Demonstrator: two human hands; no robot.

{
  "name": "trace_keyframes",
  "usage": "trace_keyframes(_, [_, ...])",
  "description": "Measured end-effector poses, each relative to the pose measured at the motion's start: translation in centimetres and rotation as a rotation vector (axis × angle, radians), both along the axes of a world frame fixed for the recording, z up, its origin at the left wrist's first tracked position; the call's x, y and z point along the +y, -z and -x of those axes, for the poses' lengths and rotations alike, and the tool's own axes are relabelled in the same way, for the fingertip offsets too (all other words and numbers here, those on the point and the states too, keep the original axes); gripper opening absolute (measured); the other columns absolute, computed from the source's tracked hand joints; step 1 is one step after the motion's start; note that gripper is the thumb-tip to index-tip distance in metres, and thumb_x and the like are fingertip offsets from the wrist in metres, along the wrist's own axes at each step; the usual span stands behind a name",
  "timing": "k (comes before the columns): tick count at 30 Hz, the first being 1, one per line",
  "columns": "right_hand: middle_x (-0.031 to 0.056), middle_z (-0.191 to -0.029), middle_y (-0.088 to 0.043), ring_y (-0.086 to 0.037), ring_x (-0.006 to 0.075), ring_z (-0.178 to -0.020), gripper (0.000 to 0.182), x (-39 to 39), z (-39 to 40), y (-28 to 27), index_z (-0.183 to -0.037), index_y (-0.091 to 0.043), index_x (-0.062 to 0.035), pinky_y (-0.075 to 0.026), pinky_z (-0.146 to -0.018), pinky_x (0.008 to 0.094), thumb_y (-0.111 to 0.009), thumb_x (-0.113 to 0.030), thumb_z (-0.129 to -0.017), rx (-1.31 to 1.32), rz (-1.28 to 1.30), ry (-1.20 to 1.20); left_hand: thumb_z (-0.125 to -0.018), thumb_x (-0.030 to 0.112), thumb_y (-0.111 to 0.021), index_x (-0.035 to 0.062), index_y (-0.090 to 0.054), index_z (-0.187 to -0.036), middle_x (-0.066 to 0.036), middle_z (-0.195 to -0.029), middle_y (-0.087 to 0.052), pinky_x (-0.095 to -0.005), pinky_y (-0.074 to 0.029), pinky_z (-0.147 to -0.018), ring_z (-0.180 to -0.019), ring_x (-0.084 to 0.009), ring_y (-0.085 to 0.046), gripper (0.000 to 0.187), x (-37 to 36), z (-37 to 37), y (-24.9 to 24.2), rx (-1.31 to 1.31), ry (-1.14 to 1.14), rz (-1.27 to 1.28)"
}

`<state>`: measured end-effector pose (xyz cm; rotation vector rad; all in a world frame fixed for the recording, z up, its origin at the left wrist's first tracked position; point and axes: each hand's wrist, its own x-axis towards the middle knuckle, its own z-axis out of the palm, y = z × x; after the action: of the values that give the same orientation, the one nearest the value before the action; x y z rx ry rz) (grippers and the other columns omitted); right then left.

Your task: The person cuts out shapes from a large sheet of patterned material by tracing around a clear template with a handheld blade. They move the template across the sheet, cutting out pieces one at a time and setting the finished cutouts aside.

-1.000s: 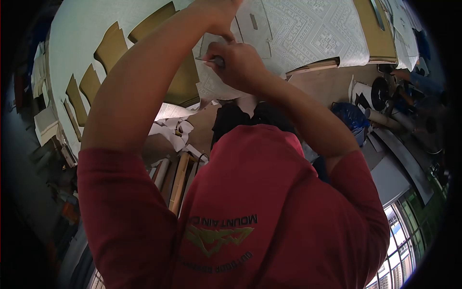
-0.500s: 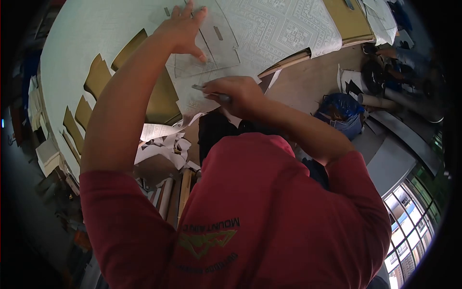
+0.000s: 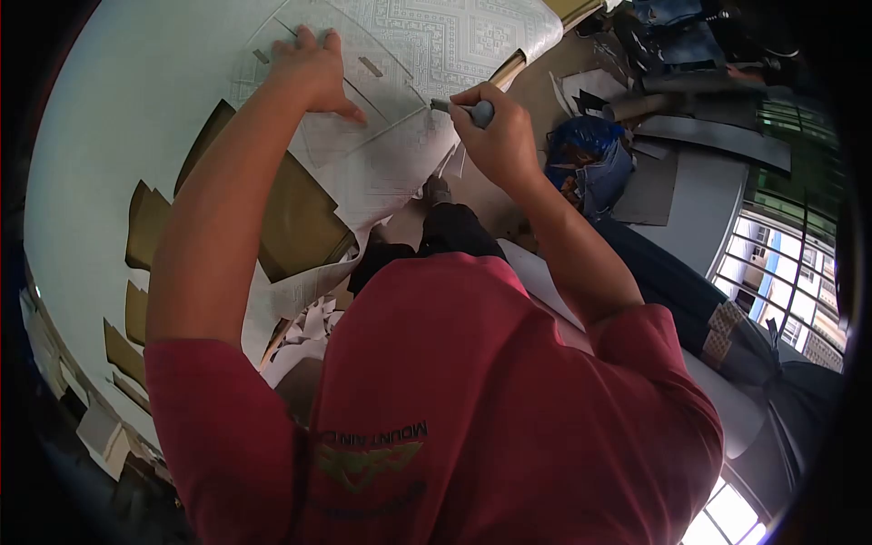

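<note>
My left hand (image 3: 312,74) lies with spread fingers on a clear template (image 3: 386,86) that bears dark lines and small dark marks. Under the template is a pale sheet with a woven-looking geometric pattern (image 3: 436,41). At the template's near right corner, my right hand (image 3: 500,136) is closed round a slim grey pen-like tool (image 3: 481,113). The tool's dark tip is at the template's edge; whether it is a blade or a pen point is too small to tell. Brown gaps with straight and curved outlines (image 3: 295,222) show in the sheet to the left.
Torn white scraps (image 3: 313,322) lie below the table's near edge. To the right on the floor are a blue plastic bag (image 3: 590,145), grey boards (image 3: 704,204) and rolls. A barred window (image 3: 781,272) is at the far right.
My right hand has moved right and away from my body with the tool, to the template's corner. My left hand stays spread on the template. The camera view has shifted.
</note>
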<state>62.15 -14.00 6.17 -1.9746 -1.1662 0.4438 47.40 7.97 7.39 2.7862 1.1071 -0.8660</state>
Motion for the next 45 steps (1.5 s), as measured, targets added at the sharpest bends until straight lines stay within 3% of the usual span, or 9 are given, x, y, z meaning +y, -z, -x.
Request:
trace_keyframes(2, [0.0169, -0.082, -0.075, -0.076, 0.0315, -0.075, 0.018, 0.4, 0.4, -0.2, -0.099, -0.073, -0.0038, -0.059, -0.069, 0.0402, -0.077, -0.017, -0.087, -0.033, -0.010, 0.021, -0.058, 0.079, -0.085, -0.0023, -0.016, -0.163, -0.039, -0.163, -0.021, -0.0590, -0.027, -0.122, -0.147, -0.0551, -0.035, 0.149, 0.2, 0.1, 0.2, -0.004, 0.005, -0.011])
trace_keyframes(4, [0.0113, -0.081, -0.075, -0.070, 0.0160, -0.071, 0.018, 0.6, 0.9, -0.5, -0.101, -0.074, -0.0003, -0.056, -0.068, 0.0321, -0.077, -0.015, -0.090, -0.051, 0.041, 0.056, -0.058, 0.080, -0.085, -0.0026, -0.016, -0.163, -0.039, -0.163, -0.021, -0.0610, -0.026, -0.122, -0.147, -0.0554, -0.035, 0.150, 0.1, 0.2, 0.2, -0.019, -0.004, -0.009])
trace_keyframes(17, [0.0125, -0.086, -0.077, -0.074, 0.0185, -0.079, 0.018, 0.7, 0.9, 1.0, -0.101, -0.074, -0.0022, -0.057, -0.073, 0.0326, -0.081, -0.013, -0.088, -0.022, 0.063, 0.062, -0.057, 0.079, -0.086, -0.0041, -0.014, -0.163, -0.041, -0.163, -0.018, -0.0625, -0.025, -0.122, -0.147, -0.0592, -0.031, 0.152, 0.3, -0.3, 0.3, 0.037, -0.004, 0.005])
trace_keyframes(20, [0.0156, -0.085, -0.076, -0.075, 0.0286, -0.076, 0.018, 1.3, 0.7, 3.1, -0.100, -0.073, -0.0051, -0.058, -0.070, 0.0364, -0.081, -0.013, -0.087, 0.041, -0.125, 0.022, -0.057, 0.077, -0.087, -0.0052, -0.015, -0.162, -0.041, -0.163, -0.019, -0.0627, -0.028, -0.121, -0.145, -0.0623, -0.031, 0.151, 0.3, -0.3, 0.5, 0.020, -0.015, 0.011])
trace_keyframes(28, [0.0091, -0.091, -0.077, -0.070, 0.0130, -0.080, 0.014, 1.6, 0.7, 5.0, -0.103, -0.073, -0.0054, -0.055, -0.072, 0.0301, -0.080, -0.009, -0.091, 0.144, -0.244, 0.012, -0.058, 0.077, -0.086, -0.0082, -0.017, -0.160, -0.046, -0.158, -0.022, -0.0629, -0.029, -0.120, -0.146, -0.0614, -0.031, 0.150, 0.5, -0.1, 1.3, 0.007, 0.055, -0.011])
trace_keyframes(32, [0.0087, -0.088, -0.075, -0.067, 0.0127, -0.076, 0.017, 1.9, -1.0, 4.3, -0.105, -0.073, -0.0042, -0.055, -0.071, 0.0302, -0.081, -0.010, -0.090, 0.161, -0.182, -0.039, -0.059, 0.078, -0.085, -0.0092, -0.017, -0.159, -0.046, -0.158, -0.022, -0.0633, -0.028, -0.120, -0.146, -0.0606, -0.030, 0.149, -0.1, -0.1, 0.1, -0.009, 0.035, -0.016])
trace_keyframes(34, [0.0054, -0.085, -0.074, -0.064, 0.0114, -0.073, 0.017, 2.5, -2.9, 4.3, -0.105, -0.073, -0.0031, -0.055, -0.070, 0.0293, -0.081, -0.009, -0.090, 0.168, -0.164, -0.169, -0.060, 0.064, -0.093, 0.0008, -0.016, -0.163, -0.039, -0.164, -0.015, -0.0601, -0.033, -0.120, -0.147, -0.0628, -0.026, 0.143, -0.3, -0.4, -0.7, 0.015, -0.041, 0.038])
trace_keyframes(38, [0.0019, -0.092, -0.075, -0.065, 0.0091, -0.082, 0.015, 4.9, -7.5, 4.4, -0.105, -0.074, -0.0026, -0.054, -0.073, 0.0264, -0.080, -0.006, -0.091, 0.332, -0.139, -0.404, -0.058, 0.073, -0.089, -0.0005, -0.016, -0.162, -0.040, -0.163, -0.019, -0.0601, -0.033, -0.120, -0.147, -0.0612, -0.027, 0.148, -0.2, 0.4, 0.0, -0.036, -0.061, 0.030])
trace_keyframes(45, [0.0022, -0.096, -0.075, -0.068, 0.0103, -0.093, 0.014, 9.9, -12.2, 2.3, -0.106, -0.074, -0.0048, -0.054, -0.085, 0.0273, -0.077, -0.006, -0.093, 0.294, -0.017, -0.831, -0.055, 0.058, -0.097, 0.0138, -0.016, -0.165, -0.027, -0.170, -0.011, -0.0587, -0.040, -0.117, -0.150, -0.0598, -0.022, 0.144, -0.1, 0.8, 0.7, -0.123, -0.151, 0.048])
